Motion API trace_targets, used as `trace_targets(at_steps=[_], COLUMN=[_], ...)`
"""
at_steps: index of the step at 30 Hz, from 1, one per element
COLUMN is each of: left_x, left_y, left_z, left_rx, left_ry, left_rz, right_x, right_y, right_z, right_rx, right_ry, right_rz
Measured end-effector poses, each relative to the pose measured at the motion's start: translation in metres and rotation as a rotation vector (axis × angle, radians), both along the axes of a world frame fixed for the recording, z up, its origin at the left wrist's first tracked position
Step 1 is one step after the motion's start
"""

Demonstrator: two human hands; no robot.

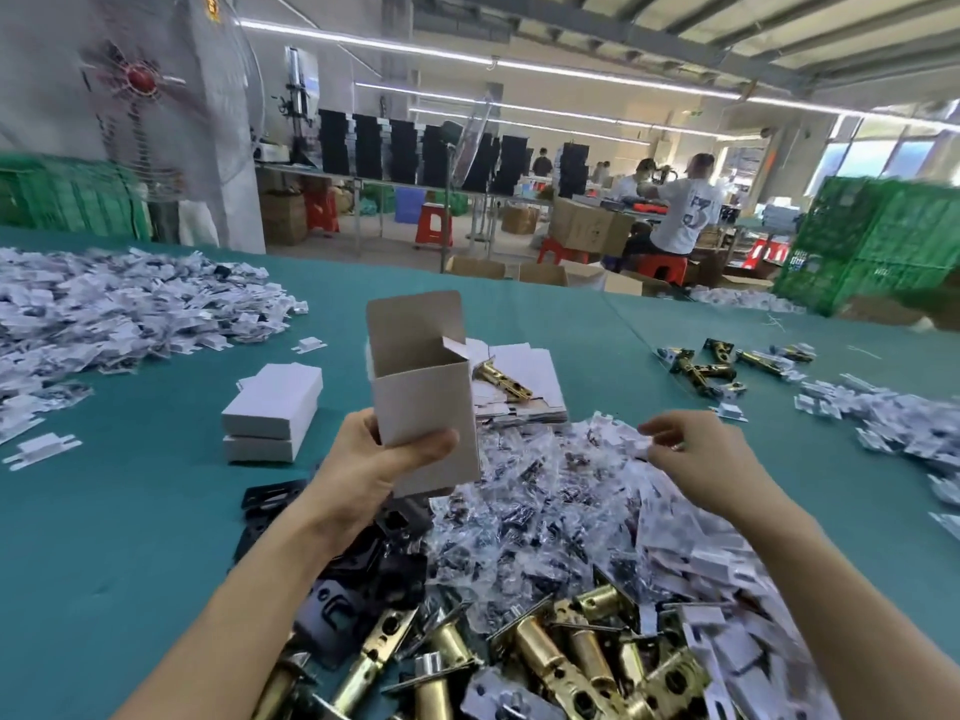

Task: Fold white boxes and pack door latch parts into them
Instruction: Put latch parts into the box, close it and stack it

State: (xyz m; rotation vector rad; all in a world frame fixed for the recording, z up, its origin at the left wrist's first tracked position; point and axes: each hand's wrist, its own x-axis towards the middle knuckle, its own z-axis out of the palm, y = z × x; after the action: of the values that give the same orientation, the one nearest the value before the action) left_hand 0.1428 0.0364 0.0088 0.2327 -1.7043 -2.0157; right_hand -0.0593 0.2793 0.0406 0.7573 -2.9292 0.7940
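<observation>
A teal counter (156, 511) stretched across a workshop. Between and beneath both hands spread a heap of small plastic bags (545, 522). Brass latches (545, 662) were piled behind the hands, nearer the person, and black plates (363, 563) lay under the left wrist. The left hand (374, 459) gripped an upright white box (421, 387) around its lower part, top flaps open. Left of that hand sat two closed boxes (270, 413), stacked. The right hand (696, 454) hung over the heap with fingers curled; whether it pinched anything could not be told.
</observation>
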Motion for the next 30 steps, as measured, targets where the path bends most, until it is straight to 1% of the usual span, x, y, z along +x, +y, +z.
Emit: trace_targets(at_steps=[2, 3, 6, 8, 11, 15, 18, 24, 25, 26, 28, 30], left_x=[0.001, 0.001, 0.0, -0.001, -0.002, -0.004, -0.006, -0.007, -0.007, -0.007, -0.008, -0.009], left_y=[-0.002, -0.002, -0.003, -0.002, -0.001, 0.001, 0.002, 0.003, 0.003, 0.003, 0.002, 0.002], left_z=[0.001, 0.001, 0.003, 0.004, 0.003, 0.001, -0.001, -0.002, -0.002, -0.003, -0.004, -0.005], left_rx=[0.058, 0.077, 0.136, 0.151, 0.116, -0.007, -0.072, -0.108, -0.114, -0.125, -0.168, -0.207], left_ry=[0.058, 0.089, 0.189, 0.214, 0.188, 0.1, 0.047, 0.022, 0.024, 0.026, 0.036, 0.028], left_rz=[0.001, -0.01, -0.034, -0.021, -0.008, 0.066, 0.063, 0.071, 0.076, 0.087, 0.122, 0.178], right_x=[-0.009, -0.01, -0.012, -0.014, -0.017, -0.017, -0.015, -0.007, -0.004, 0.002, 0.022, 0.053], right_y=[0.008, 0.009, 0.007, 0.006, 0.002, -0.004, -0.008, -0.019, -0.022, -0.026, -0.036, -0.048], right_z=[-0.004, -0.008, -0.021, -0.028, -0.031, -0.031, -0.031, -0.013, -0.007, 0.0, 0.021, 0.047], right_rx=[0.235, 0.311, 0.424, 0.41, 0.358, 0.363, 0.341, 0.105, 0.038, -0.07, -0.354, -0.625], right_ry=[0.017, 0.018, -0.001, 0.02, 0.074, 0.08, 0.129, 0.261, 0.288, 0.316, 0.336, 0.299], right_rz=[-0.034, -0.047, -0.061, -0.071, -0.084, -0.066, -0.035, -0.011, 0.006, 0.035, 0.12, 0.275])
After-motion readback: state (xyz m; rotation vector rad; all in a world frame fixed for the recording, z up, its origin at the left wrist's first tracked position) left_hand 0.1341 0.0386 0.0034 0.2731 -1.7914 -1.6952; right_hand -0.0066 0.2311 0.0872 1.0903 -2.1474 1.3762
